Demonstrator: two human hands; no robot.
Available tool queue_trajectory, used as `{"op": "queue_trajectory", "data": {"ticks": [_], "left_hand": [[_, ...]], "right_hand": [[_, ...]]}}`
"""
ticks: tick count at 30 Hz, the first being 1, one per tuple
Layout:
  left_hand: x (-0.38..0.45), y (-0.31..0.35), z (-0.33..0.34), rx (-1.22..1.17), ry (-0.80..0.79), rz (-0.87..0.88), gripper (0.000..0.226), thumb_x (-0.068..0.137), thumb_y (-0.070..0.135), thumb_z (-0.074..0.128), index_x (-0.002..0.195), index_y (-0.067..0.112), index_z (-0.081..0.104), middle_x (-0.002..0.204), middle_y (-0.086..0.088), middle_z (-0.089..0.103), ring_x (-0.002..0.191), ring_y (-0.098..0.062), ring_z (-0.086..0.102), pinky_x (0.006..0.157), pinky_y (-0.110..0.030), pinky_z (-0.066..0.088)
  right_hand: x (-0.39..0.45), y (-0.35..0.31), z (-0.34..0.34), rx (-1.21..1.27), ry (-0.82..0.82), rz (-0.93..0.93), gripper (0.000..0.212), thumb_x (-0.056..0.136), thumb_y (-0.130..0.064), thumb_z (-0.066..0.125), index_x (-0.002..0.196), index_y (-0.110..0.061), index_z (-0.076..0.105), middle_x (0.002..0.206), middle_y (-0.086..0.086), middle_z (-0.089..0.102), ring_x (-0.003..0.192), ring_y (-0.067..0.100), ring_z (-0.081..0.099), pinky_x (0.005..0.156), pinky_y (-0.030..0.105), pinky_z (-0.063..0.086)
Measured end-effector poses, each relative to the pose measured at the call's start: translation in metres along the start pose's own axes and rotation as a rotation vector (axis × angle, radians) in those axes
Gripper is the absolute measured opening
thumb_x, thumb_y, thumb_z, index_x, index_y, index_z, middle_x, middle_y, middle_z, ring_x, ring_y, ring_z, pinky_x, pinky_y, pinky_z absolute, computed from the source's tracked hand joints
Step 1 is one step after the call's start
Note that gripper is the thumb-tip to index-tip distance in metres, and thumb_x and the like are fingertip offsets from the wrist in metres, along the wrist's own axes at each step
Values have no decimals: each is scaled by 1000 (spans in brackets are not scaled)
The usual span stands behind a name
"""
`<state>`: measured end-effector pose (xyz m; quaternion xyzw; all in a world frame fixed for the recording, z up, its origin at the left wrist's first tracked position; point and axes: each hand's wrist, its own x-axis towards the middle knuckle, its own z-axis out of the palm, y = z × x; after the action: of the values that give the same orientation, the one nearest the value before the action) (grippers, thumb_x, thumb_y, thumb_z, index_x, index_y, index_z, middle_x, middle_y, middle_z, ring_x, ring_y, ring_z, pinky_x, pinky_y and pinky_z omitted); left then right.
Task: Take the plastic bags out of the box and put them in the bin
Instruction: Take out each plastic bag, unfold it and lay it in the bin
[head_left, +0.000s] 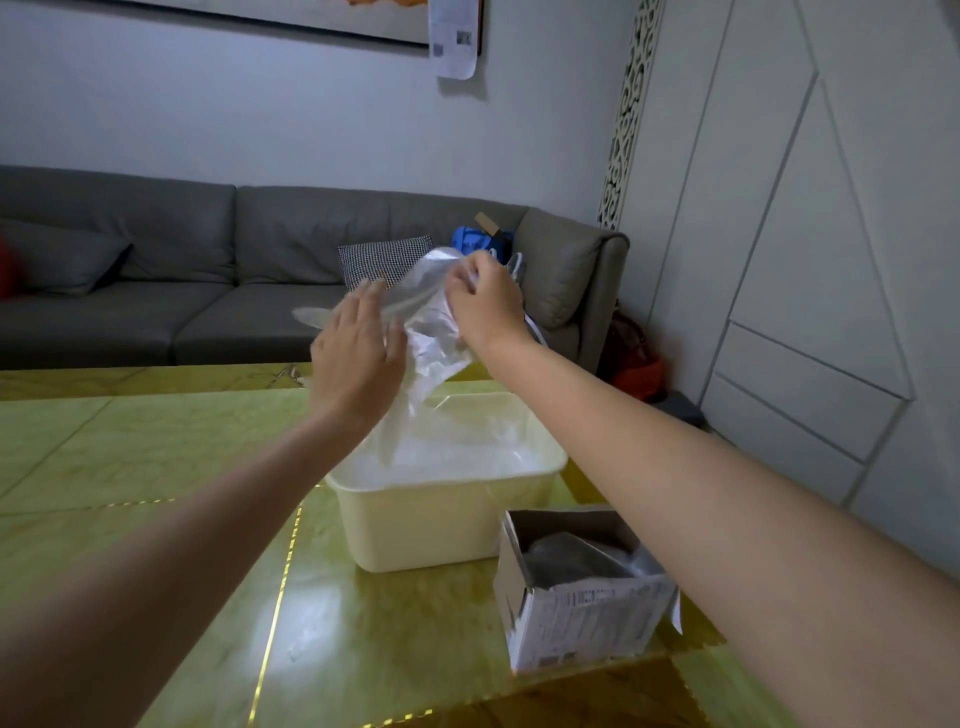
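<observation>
Bag's hanging right over the bin, basically a straight drop.

Right hand (485, 304) has its fingers pinched on the top of the clear plastic bag (434, 332); left hand (358, 353) lies flat against its side, fingers straight and a bit spread. The bag hangs long-ways down, tail touching into the cream bin (447, 514) directly below. More bags sit in the cardboard box (582, 618), nearer the right arm.

Both arms are reaching forward, the right hand (485, 301) pinching with curled fingers, the left hand (358, 353) spreading flat.
</observation>
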<state>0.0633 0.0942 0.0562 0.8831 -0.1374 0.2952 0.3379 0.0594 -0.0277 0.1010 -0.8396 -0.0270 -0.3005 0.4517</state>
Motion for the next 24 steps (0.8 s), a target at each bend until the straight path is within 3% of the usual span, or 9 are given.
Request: {"op": "queue_trajectory", "data": {"ticks": [2, 5, 10, 13, 15, 18, 20, 22, 24], "left_hand": [[2, -12, 9, 155, -255, 45, 61, 95, 49, 29, 147, 17, 21, 155, -4, 18, 144, -22, 11, 115, -42, 15], [0, -26, 25, 250, -664, 88, 111, 60, 88, 5, 149, 22, 8, 157, -4, 8, 145, -25, 1, 116, -46, 6], [-4, -36, 51, 361, -950, 75, 93, 77, 79, 23, 149, 23, 9, 157, 0, 6, 145, -19, 6, 116, -41, 11], [-5, -40, 60, 505, -1045, 86, 73, 91, 47, 47, 149, 22, 10, 157, 0, 9, 143, -20, 16, 115, -35, 17], [-5, -41, 64, 534, -1091, 49, 71, 93, 37, 49, 149, 22, 8, 156, -1, 13, 142, -21, 20, 113, -34, 20], [-5, -37, 65, 575, -1129, 49, 66, 94, 32, 48, 149, 22, 12, 154, -3, 21, 139, -23, 25, 112, -33, 23], [-4, -37, 67, 585, -1142, 59, 65, 94, 32, 48, 148, 21, 14, 153, -5, 24, 138, -24, 28, 112, -33, 24], [-4, -37, 68, 598, -1139, 57, 65, 94, 34, 48, 148, 20, 15, 152, -6, 25, 137, -24, 29, 112, -34, 25], [-4, -42, 71, 613, -1157, 24, 64, 94, 32, 48, 148, 19, 16, 151, -7, 25, 137, -25, 28, 112, -36, 24]], "right_hand": [[2, 25, 0, -11, 26, 113, 35, 97, -7, 42, 65, -19, 30, 67, -4, 37, 61, 13, 40, 54, 25, 33], [-6, 68, 6, -72, 25, 261, 35, 96, -9, 41, 65, -19, 28, 68, -1, 38, 77, 24, 50, 68, 38, 46], [-19, 117, 8, -305, -106, 353, 10, 97, -5, 34, 95, -7, 43, 84, 9, 47, 82, 32, 55, 75, 50, 53], [-19, 119, 3, -527, -237, 324, 29, 97, -3, 37, 125, -2, 36, 105, 17, 55, 91, 35, 58, 67, 43, 50], [-18, 113, -1, -725, -304, 201, 40, 97, -9, 44, 134, -3, 29, 121, 17, 50, 106, 35, 52, 69, 38, 42], [-17, 94, -3, -922, -311, -207, 45, 92, -8, 53, 133, -8, 36, 131, 13, 39, 119, 31, 40, 90, 36, 41], [-20, 86, -1, -839, -558, -245, 38, 93, -12, 55, 130, -10, 44, 131, 11, 43, 119, 28, 43, 90, 33, 39], [-26, 86, 4, -851, -888, -76, 48, 93, -27, 58, 136, -13, 44, 137, 9, 43, 122, 28, 45, 92, 33, 39], [-31, 93, 5, -929, -1007, 81, 58, 92, -32, 58, 142, -13, 37, 141, 10, 38, 122, 29, 45, 95, 34, 41]]}}
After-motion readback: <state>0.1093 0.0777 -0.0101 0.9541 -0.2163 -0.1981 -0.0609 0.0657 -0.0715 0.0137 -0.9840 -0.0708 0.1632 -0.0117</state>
